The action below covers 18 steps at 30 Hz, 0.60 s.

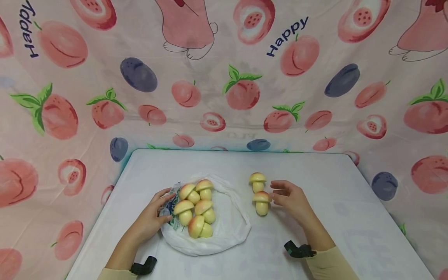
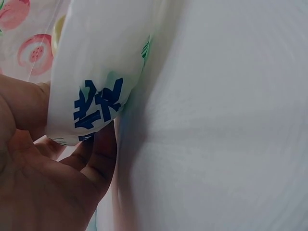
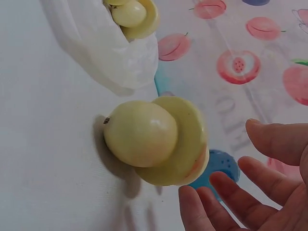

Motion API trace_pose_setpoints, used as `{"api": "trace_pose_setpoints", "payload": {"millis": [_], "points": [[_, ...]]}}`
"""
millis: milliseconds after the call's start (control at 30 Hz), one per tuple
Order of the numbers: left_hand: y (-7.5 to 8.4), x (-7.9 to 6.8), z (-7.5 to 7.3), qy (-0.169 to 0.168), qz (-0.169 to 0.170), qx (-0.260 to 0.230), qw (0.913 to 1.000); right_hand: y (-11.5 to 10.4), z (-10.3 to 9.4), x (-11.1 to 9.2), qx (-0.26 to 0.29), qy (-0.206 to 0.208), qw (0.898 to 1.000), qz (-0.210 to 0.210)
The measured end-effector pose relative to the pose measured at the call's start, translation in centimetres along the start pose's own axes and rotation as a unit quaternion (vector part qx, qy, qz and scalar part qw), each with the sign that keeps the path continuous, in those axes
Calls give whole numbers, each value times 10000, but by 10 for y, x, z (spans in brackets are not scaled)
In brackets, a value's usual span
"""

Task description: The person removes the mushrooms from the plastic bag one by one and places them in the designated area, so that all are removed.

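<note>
A white plastic bag point(image 1: 227, 237) lies with its mouth spread wide on the table. Several yellow toy mushrooms point(image 1: 195, 210) with reddish-tinged caps are grouped in its left half. My left hand point(image 1: 150, 216) pinches the bag's left rim, thumb inside and fingers outside; blue print point(image 2: 98, 103) shows on the plastic there. Right of the bag, two more toy mushrooms lie in line, a nearer one point(image 1: 261, 204) and a farther one point(image 1: 257, 181). Beside the nearer cap is my right hand point(image 1: 292, 200), its fingers loosely bent and holding nothing; the right wrist view shows fingertips close to the cap point(image 3: 190, 139).
The white table point(image 1: 336, 186) ends at a back edge against a fruit-printed cloth point(image 1: 210, 77), which also hangs at both sides. Each wrist carries a black camera mount, the left one point(image 1: 144, 266) and the right one point(image 1: 298, 249), just above the table.
</note>
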<state>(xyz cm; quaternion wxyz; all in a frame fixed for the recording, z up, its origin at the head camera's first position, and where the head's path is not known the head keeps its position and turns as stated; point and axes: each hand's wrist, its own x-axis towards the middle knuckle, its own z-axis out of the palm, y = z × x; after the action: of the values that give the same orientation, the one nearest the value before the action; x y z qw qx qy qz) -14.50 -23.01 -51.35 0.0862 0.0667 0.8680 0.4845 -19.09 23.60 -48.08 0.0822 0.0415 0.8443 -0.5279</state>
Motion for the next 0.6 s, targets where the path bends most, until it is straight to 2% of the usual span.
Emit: {"api": "trace_pose_setpoints", "payload": {"millis": [600], "points": [[0,1,1,14,-9,7,10000,-15,-2,-7,71,58,9992,-398]]}}
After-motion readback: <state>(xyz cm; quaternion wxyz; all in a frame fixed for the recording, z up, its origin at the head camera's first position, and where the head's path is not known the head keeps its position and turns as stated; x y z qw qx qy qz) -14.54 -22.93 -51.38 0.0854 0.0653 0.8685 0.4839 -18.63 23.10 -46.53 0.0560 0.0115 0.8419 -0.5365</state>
